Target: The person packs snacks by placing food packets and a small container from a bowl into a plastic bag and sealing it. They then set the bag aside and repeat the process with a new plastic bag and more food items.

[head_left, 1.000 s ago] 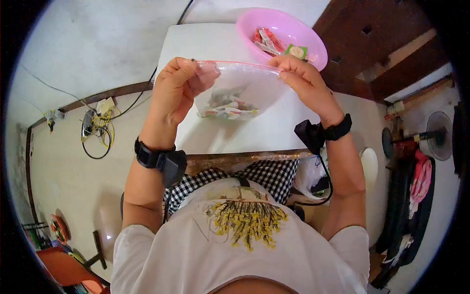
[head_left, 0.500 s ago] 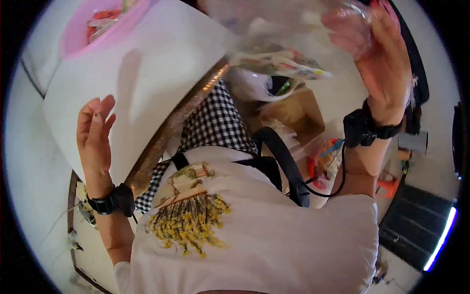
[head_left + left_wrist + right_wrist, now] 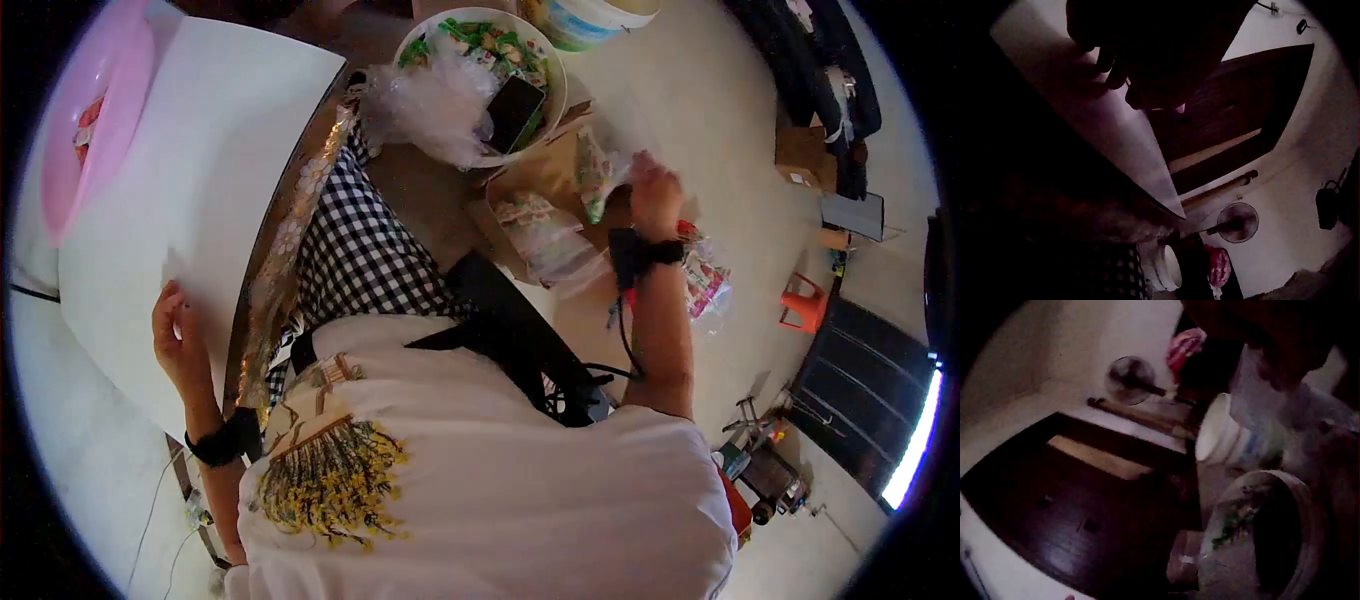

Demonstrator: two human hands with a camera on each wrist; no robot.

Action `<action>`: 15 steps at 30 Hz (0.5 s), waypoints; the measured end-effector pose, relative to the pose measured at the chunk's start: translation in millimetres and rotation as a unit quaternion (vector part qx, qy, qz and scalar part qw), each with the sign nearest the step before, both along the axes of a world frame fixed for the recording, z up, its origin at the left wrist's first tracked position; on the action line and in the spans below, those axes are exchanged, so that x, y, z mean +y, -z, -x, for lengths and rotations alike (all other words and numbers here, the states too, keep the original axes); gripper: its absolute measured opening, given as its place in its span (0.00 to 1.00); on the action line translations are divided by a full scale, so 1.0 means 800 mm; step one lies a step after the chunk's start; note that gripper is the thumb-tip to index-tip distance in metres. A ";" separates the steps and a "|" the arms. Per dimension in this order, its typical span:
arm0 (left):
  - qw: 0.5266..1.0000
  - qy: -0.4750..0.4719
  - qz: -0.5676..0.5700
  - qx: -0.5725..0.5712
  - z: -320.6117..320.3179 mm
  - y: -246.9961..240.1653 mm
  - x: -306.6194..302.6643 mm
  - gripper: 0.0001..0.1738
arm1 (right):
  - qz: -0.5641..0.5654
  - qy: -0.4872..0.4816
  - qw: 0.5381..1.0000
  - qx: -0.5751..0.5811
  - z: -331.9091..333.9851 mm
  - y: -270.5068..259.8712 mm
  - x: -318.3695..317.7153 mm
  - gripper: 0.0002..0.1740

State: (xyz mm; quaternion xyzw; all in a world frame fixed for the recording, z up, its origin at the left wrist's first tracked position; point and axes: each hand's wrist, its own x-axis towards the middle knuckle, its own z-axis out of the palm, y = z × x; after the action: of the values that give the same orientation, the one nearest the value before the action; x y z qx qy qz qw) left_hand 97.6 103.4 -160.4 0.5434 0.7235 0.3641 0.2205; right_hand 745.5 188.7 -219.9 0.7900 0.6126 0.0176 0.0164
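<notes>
My right hand [image 3: 655,200] grips the top of a clear plastic zip bag [image 3: 596,180] with small green-and-white packets at its bottom. The bag hangs over a cardboard box [image 3: 555,162] on the floor beside my leg. Inside that box lies another clear bag of packets [image 3: 540,235]. Over the near edge of the white table [image 3: 230,130], my left hand [image 3: 180,335] holds nothing, its fingers loosely bent. The left wrist view shows this hand [image 3: 1160,56] only as a dark shape by the tabletop.
A round white tub [image 3: 562,75] holds green packets, crumpled clear plastic [image 3: 440,105] and a flat black object [image 3: 515,112]. Behind it stands a white bucket [image 3: 590,25]. A pink basin [image 3: 115,130] sits on the table. Colourful packages [image 3: 708,280] lie right of the box.
My left hand has let go of the bag's rim. The right hand has carried the bag from above the table, rightward and down to the box, while the head view has turned right.
</notes>
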 end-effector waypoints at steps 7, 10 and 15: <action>0.994 0.022 -0.002 0.105 -0.013 -0.009 0.003 0.08 | 0.107 -0.004 0.986 0.128 -0.031 0.223 -0.028 0.16; 0.988 0.024 0.006 0.151 -0.019 -0.012 0.001 0.07 | 0.160 -0.006 0.939 0.304 -0.110 0.415 -0.062 0.18; 0.987 0.008 -0.003 0.163 -0.030 -0.007 0.003 0.06 | 0.263 -0.039 0.939 0.219 -0.096 0.525 -0.099 0.19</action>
State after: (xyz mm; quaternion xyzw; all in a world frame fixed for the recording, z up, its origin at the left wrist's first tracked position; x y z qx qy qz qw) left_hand 121.5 106.2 -154.6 0.6020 0.7442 0.2711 0.1012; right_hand 822.1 109.8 -639.9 0.7171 0.6143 -0.3173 0.0885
